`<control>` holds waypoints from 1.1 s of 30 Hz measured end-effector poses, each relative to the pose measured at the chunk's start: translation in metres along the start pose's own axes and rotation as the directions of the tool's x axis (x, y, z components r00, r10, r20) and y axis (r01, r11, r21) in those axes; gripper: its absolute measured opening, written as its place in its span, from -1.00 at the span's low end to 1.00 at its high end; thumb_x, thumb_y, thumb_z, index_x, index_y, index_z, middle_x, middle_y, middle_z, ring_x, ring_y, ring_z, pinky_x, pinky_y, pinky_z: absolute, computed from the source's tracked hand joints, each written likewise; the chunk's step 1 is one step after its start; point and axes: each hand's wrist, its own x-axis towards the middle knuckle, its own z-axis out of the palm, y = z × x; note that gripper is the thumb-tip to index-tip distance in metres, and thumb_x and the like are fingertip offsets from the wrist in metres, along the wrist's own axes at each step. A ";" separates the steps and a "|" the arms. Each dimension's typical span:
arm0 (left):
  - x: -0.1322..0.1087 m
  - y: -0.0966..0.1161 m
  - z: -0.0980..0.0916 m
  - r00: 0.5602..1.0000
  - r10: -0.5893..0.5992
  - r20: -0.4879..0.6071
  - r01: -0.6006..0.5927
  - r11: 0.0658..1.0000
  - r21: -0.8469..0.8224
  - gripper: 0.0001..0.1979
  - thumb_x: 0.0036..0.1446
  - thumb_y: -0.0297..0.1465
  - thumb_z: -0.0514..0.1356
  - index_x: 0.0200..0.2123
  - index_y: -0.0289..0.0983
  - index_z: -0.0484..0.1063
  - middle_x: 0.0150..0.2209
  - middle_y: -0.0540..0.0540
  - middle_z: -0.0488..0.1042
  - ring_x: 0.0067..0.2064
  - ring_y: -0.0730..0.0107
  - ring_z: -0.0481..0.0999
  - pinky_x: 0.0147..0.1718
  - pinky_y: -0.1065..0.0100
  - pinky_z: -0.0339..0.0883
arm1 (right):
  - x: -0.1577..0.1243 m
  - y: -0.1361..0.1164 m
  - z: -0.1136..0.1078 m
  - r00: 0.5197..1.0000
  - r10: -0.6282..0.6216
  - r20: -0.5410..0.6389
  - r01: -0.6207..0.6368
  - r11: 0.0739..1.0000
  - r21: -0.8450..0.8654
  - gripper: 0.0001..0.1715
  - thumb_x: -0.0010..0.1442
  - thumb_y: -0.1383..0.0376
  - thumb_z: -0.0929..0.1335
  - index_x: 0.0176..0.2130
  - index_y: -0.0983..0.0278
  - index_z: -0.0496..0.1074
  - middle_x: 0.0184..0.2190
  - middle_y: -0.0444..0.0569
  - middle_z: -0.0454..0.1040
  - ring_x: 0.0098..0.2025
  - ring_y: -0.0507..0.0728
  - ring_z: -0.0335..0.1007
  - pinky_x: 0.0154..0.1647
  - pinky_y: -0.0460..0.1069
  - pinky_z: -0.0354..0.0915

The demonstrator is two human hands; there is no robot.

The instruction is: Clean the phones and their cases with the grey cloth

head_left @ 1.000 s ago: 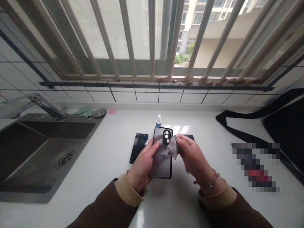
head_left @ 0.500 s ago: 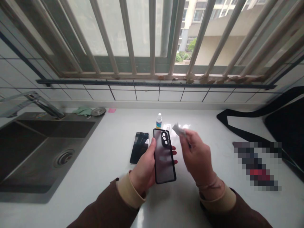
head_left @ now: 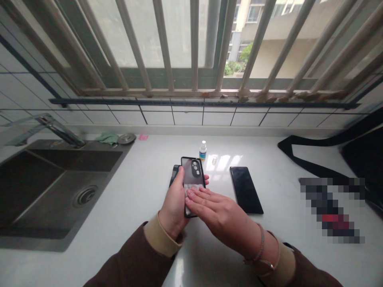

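While the left hand point(head_left: 173, 203) clamps around the left edge of the dark-rimmed phone case point(head_left: 194, 175), held just above the white counter point(head_left: 140, 191), the right hand point(head_left: 220, 211) lies flat across it. Its fingers are straight and together, pressing a pale wipe point(head_left: 188, 194). Behind the case stands a small bottle point(head_left: 203, 150). A black phone point(head_left: 245, 190) lies to the case's right and the sink point(head_left: 60, 160) is well to its left.

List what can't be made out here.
All in the head view:
- Wipe: mostly under the right hand.
- Phone: largely behind the case and the left hand.
- Bottle: label too small to read.
- Patch: pixelated.
- Bag: cut off by the right edge.
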 end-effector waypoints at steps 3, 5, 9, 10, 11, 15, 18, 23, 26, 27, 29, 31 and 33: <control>0.000 0.004 -0.003 0.999 0.053 -0.004 -0.053 0.998 0.014 -0.35 0.49 0.08 0.04 -0.11 -0.37 0.65 -0.26 -0.24 0.70 -0.42 0.31 0.65 -0.33 0.29 0.60 | 0.001 -0.001 -0.001 0.999 -0.026 0.019 0.025 0.999 0.040 -0.44 0.45 0.54 0.32 0.35 0.30 0.45 0.32 0.10 0.54 0.42 0.17 0.43 0.53 0.17 0.30; 0.000 0.004 -0.003 0.999 0.042 0.007 -0.042 0.999 0.015 -0.35 0.49 0.08 0.04 -0.10 -0.38 0.65 -0.25 -0.27 0.71 -0.38 0.28 0.68 -0.29 0.29 0.61 | 0.001 0.000 -0.002 1.000 -0.025 0.012 0.025 0.999 0.037 -0.43 0.44 0.55 0.32 0.36 0.32 0.44 0.32 0.11 0.54 0.42 0.19 0.43 0.53 0.20 0.29; -0.001 -0.001 0.001 0.995 -0.075 0.065 0.075 0.997 0.013 -0.34 0.54 0.02 -0.01 0.03 -0.45 0.63 -0.22 -0.34 0.72 -0.21 0.14 0.75 -0.08 0.21 0.65 | 0.000 0.004 -0.003 0.999 0.027 -0.023 -0.027 1.000 -0.008 -0.36 0.43 0.59 0.28 0.40 0.31 0.40 0.35 0.14 0.51 0.42 0.23 0.43 0.53 0.27 0.26; -0.002 -0.003 0.003 0.994 -0.081 0.079 0.081 0.997 0.008 -0.36 0.55 -0.02 -0.01 0.08 -0.47 0.61 -0.20 -0.35 0.72 -0.16 0.12 0.76 -0.01 0.19 0.64 | -0.001 0.005 -0.002 0.998 0.051 -0.032 -0.051 0.999 -0.014 -0.35 0.43 0.59 0.27 0.40 0.31 0.40 0.35 0.14 0.51 0.42 0.23 0.43 0.54 0.29 0.26; -0.002 -0.005 0.004 0.993 -0.077 0.091 0.077 0.997 0.000 -0.38 0.56 -0.06 0.00 0.12 -0.48 0.59 -0.17 -0.35 0.72 -0.10 0.11 0.76 0.05 0.18 0.62 | -0.001 0.006 -0.002 0.996 0.073 -0.042 -0.074 0.997 -0.012 -0.36 0.44 0.59 0.26 0.40 0.30 0.41 0.35 0.14 0.51 0.42 0.23 0.43 0.54 0.30 0.26; -0.004 -0.010 0.009 0.986 -0.055 0.155 0.061 0.998 -0.033 -0.38 0.60 -0.12 -0.06 0.21 -0.51 0.55 -0.06 -0.39 0.71 0.02 0.10 0.74 0.18 0.16 0.54 | 0.001 0.007 -0.005 0.963 0.205 -0.173 -0.192 0.977 0.090 -0.39 0.47 0.55 0.26 0.38 0.22 0.45 0.29 0.09 0.58 0.34 0.20 0.53 0.49 0.28 0.35; -0.004 -0.010 0.007 0.985 -0.010 0.170 0.010 1.000 -0.002 -0.41 0.59 -0.10 -0.06 0.23 -0.40 0.56 -0.08 -0.30 0.72 -0.10 0.15 0.74 0.05 0.16 0.61 | 0.003 0.008 -0.013 0.834 0.457 -0.311 -0.400 0.887 0.230 -0.48 0.49 0.43 0.31 0.32 0.13 0.53 0.23 0.02 0.63 0.27 0.23 0.60 0.40 0.26 0.48; -0.002 -0.007 0.005 0.997 -0.005 0.074 -0.004 0.993 0.120 -0.43 0.57 -0.07 -0.03 0.10 -0.38 0.60 -0.24 -0.27 0.70 -0.28 0.21 0.70 -0.27 0.25 0.62 | 0.002 0.024 -0.034 0.506 0.811 -0.294 -0.731 0.584 0.353 -0.63 0.48 0.16 0.37 0.13 0.21 0.68 0.05 0.06 0.74 0.05 0.33 0.74 0.10 0.24 0.64; -0.004 -0.009 0.005 0.996 -0.075 0.055 0.065 0.984 0.163 -0.42 0.56 -0.05 -0.02 0.04 -0.41 0.61 -0.21 -0.32 0.70 -0.28 0.22 0.70 -0.26 0.26 0.61 | -0.002 0.036 -0.040 0.431 0.837 -0.339 -0.811 0.523 0.261 -0.60 0.48 0.13 0.37 0.09 0.26 0.70 0.00 0.11 0.75 0.01 0.36 0.75 0.03 0.21 0.64; -0.004 -0.011 0.005 0.994 -0.091 0.052 0.080 0.980 0.180 -0.41 0.56 -0.04 -0.01 0.03 -0.41 0.61 -0.19 -0.34 0.71 -0.28 0.21 0.71 -0.24 0.25 0.61 | -0.003 0.038 -0.040 0.441 0.807 -0.393 -0.814 0.544 0.202 -0.59 0.48 0.13 0.37 0.12 0.26 0.69 0.02 0.13 0.74 0.04 0.37 0.74 0.05 0.22 0.63; -0.007 -0.015 0.005 0.990 -0.124 0.062 0.109 0.972 0.208 -0.39 0.56 -0.02 -0.02 0.03 -0.43 0.62 -0.18 -0.37 0.71 -0.29 0.20 0.71 -0.23 0.24 0.61 | -0.004 0.038 -0.034 0.530 0.693 -0.489 -0.767 0.637 0.072 -0.60 0.50 0.19 0.36 0.17 0.26 0.66 0.08 0.14 0.72 0.11 0.35 0.71 0.12 0.21 0.62; -0.009 -0.019 0.007 0.983 -0.160 0.095 0.139 0.969 0.202 -0.39 0.56 -0.03 -0.02 0.06 -0.42 0.62 -0.19 -0.35 0.72 -0.29 0.19 0.71 -0.19 0.22 0.60 | -0.005 0.034 -0.025 0.678 0.552 -0.485 -0.644 0.764 -0.030 -0.61 0.51 0.29 0.34 0.21 0.25 0.63 0.12 0.12 0.70 0.14 0.29 0.70 0.18 0.17 0.61; -0.010 -0.023 0.010 0.980 -0.141 0.141 0.123 0.984 0.132 -0.45 0.58 -0.11 -0.01 0.13 -0.40 0.61 -0.15 -0.31 0.73 -0.20 0.17 0.72 -0.08 0.21 0.58 | -0.004 0.028 -0.014 0.813 0.433 -0.390 -0.501 0.861 -0.087 -0.60 0.52 0.38 0.31 0.22 0.26 0.60 0.16 0.09 0.68 0.22 0.26 0.65 0.29 0.18 0.56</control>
